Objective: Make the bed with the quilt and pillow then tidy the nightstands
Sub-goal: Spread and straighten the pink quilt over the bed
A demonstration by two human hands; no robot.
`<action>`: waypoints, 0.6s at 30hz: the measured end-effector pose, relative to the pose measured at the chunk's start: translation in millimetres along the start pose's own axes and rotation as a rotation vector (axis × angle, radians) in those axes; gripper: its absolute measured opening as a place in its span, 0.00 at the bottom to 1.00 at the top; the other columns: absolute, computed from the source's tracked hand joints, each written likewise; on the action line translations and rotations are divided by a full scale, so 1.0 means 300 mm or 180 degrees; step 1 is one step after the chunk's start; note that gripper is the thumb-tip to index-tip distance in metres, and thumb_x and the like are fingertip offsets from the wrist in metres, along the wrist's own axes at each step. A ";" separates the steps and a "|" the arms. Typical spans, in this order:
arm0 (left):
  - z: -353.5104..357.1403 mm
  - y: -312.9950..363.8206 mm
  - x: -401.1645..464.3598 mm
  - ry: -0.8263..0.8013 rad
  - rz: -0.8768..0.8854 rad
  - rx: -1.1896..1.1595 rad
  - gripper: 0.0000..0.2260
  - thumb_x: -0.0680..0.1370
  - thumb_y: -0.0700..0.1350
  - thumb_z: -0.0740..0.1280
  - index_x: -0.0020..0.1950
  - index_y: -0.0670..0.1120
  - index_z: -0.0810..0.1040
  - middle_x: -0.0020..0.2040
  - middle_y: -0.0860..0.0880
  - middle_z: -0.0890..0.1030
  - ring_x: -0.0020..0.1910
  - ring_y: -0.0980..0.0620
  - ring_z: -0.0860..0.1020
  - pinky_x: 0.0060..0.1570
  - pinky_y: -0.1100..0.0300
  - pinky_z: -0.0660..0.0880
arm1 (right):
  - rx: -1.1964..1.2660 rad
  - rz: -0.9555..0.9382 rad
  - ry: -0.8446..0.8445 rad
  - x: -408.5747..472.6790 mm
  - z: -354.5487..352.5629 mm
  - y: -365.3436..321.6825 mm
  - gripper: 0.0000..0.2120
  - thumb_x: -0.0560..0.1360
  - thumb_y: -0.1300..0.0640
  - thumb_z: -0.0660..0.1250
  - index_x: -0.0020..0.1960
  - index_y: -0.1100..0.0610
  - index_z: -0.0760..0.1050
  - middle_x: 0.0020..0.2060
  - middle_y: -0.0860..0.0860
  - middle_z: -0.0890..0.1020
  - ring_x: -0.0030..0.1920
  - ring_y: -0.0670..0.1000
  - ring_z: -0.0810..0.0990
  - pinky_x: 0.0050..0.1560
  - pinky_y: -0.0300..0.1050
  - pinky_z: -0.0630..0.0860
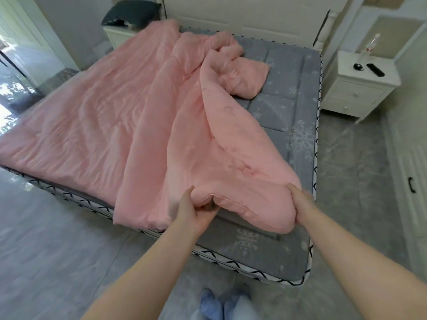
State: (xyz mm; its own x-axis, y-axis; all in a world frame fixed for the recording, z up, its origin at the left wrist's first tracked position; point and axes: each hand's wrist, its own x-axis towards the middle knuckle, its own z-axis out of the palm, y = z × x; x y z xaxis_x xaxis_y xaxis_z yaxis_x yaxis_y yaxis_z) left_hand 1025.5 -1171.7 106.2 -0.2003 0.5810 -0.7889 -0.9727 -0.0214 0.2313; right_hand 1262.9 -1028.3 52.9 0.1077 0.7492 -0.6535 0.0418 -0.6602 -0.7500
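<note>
Head view: a pink quilt (120, 116) lies across the bed (288, 116), spread flat over the half from 9 to 11 o'clock and bunched into a folded ridge running from 12 o'clock down to the near edge at 6 o'clock. The grey snowflake mattress is bare toward 2 and 3 o'clock. The left hand (196, 209) has its grip clenched on the quilt's near hem, fingers tucked under the fold. The right hand (302, 204) grasps the quilt's bulging corner just beside it, toward 4 o'clock. A dark pillow (131, 12) sits on the left nightstand (115, 35) at 11 o'clock. On the right nightstand (360, 88) at 2 o'clock lie a black remote (375, 70), a small dark object (358, 66) and a clear bottle (369, 48).
</note>
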 end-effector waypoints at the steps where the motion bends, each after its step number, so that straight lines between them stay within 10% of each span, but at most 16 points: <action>1: -0.012 -0.034 0.006 0.0026 -0.0074 0.0083 0.16 0.76 0.46 0.68 0.61 0.40 0.76 0.47 0.38 0.82 0.53 0.38 0.80 0.59 0.42 0.75 | -0.0210 -0.0165 0.0120 -0.009 -0.042 -0.008 0.24 0.70 0.55 0.73 0.64 0.59 0.74 0.52 0.55 0.81 0.50 0.55 0.80 0.52 0.49 0.77; 9: -0.040 -0.322 0.033 0.0134 -0.0400 0.0429 0.19 0.76 0.51 0.70 0.64 0.44 0.74 0.60 0.42 0.79 0.60 0.41 0.77 0.61 0.40 0.74 | -0.0715 -0.0505 0.0345 0.007 -0.212 -0.002 0.24 0.68 0.55 0.74 0.63 0.58 0.75 0.56 0.57 0.80 0.53 0.57 0.79 0.56 0.50 0.77; 18: 0.013 -0.700 0.069 0.0508 -0.0150 0.0649 0.23 0.76 0.53 0.70 0.65 0.42 0.72 0.59 0.42 0.79 0.54 0.42 0.79 0.51 0.49 0.78 | -0.1377 -0.0045 -0.0713 0.119 -0.394 -0.017 0.23 0.67 0.48 0.76 0.55 0.56 0.72 0.47 0.56 0.81 0.49 0.57 0.81 0.53 0.50 0.78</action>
State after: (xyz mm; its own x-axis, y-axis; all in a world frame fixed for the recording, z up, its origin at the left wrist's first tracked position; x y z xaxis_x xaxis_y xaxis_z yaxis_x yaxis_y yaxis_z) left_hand 1226.0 -1151.9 43.5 -0.1870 0.4413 -0.8776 -0.9408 0.1766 0.2893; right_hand 1384.1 -1004.6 45.4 -0.1103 0.7201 -0.6851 0.4560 -0.5758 -0.6786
